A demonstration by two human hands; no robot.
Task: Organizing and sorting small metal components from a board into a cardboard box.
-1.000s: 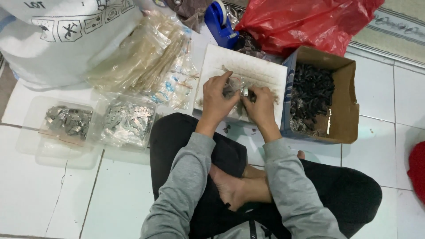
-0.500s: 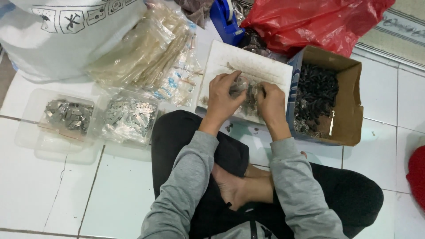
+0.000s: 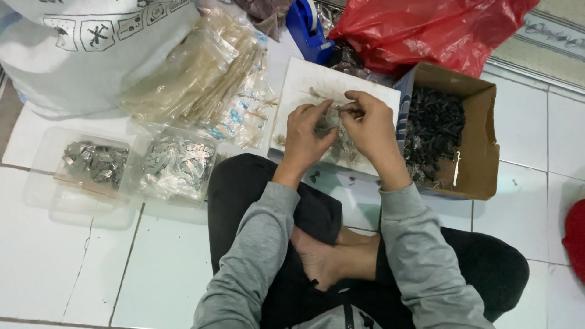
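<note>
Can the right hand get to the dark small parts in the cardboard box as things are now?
Probably yes. The cardboard box is open on top, right beside the right hand, and nothing covers the dark parts.

Both hands have lifted a little off the white flat board (image 3: 304, 79). The left hand (image 3: 308, 131) and right hand (image 3: 372, 125) now pinch a small clear plastic packet (image 3: 332, 116) between their fingertips, opened further apart than a moment ago.

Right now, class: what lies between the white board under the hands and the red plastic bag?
In the head view, the open cardboard box of small dark parts sits between white board and red plastic bag.
</note>
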